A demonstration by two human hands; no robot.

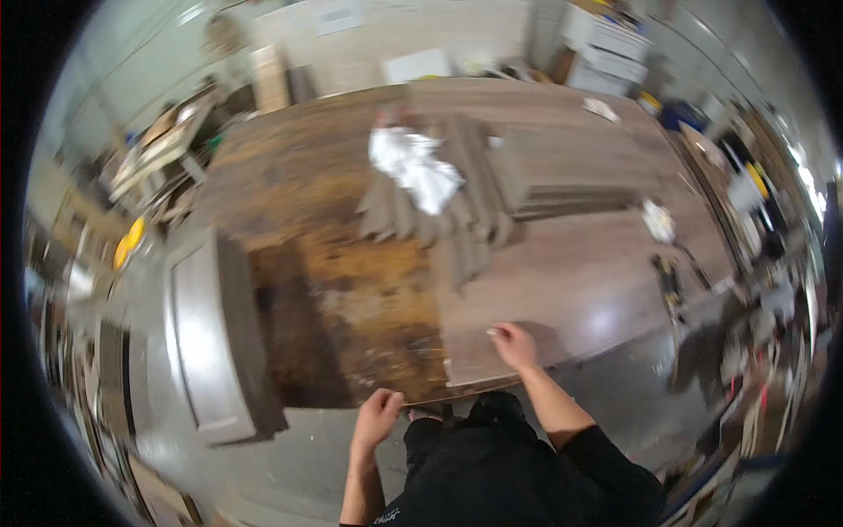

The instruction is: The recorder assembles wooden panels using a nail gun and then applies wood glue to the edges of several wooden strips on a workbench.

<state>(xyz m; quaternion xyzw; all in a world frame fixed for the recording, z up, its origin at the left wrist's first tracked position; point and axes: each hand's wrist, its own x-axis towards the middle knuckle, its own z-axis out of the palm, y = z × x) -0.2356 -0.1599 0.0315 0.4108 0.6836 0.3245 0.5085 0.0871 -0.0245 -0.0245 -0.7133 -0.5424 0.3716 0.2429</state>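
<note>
Right hand [514, 344] flat on grey board [571, 290] (fingers spread); left hand [378, 418] fingers curl on worn table [351, 307] edge.

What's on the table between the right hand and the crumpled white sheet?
In the head view, grey planks fanned out on the table lie between the right hand and the white sheet.

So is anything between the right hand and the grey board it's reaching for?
No. The right hand already rests flat on the grey board, nothing between them. The left hand grips the worn wooden table at its near edge.
</note>
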